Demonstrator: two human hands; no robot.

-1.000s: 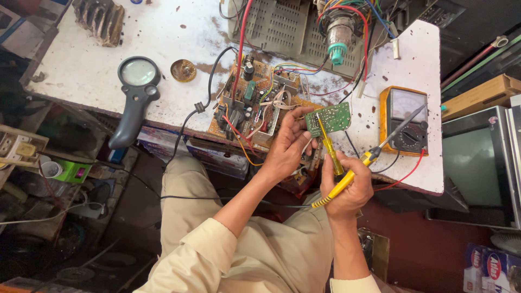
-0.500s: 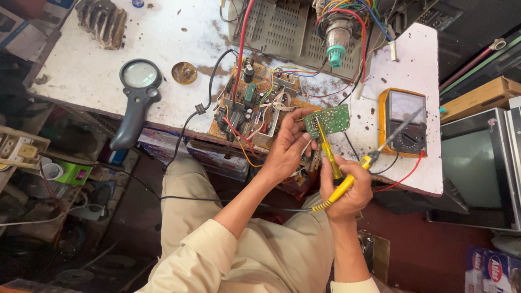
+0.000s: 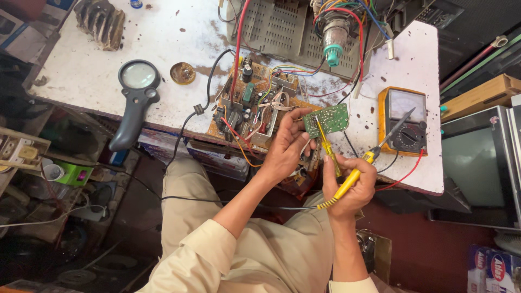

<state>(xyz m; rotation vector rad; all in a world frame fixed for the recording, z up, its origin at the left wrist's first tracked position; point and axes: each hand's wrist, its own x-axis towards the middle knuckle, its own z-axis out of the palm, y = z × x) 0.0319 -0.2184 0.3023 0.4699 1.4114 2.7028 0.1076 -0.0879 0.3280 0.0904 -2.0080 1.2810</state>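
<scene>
Hardly shifted since a second ago, only drawn slightly closer. Over white counter (image 3: 135,87) edge: left hand (image 3: 282,149), fingers pinching small green circuit board (image 3: 326,120) at its near-left corner; right hand (image 3: 350,182) clenched on yellow soldering iron (image 3: 347,182) plus slim yellow screwdriver (image 3: 328,149) touching board. Best done with board steady, tip pressure light.

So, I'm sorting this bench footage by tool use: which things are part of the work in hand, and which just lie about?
In use:
- left hand holding small green circuit board
- right hand holding yellow-handled soldering iron and yellow screwdriver

Lying about:
- magnifying glass
- orange multimeter
- large brown circuit board
- round tin
</scene>
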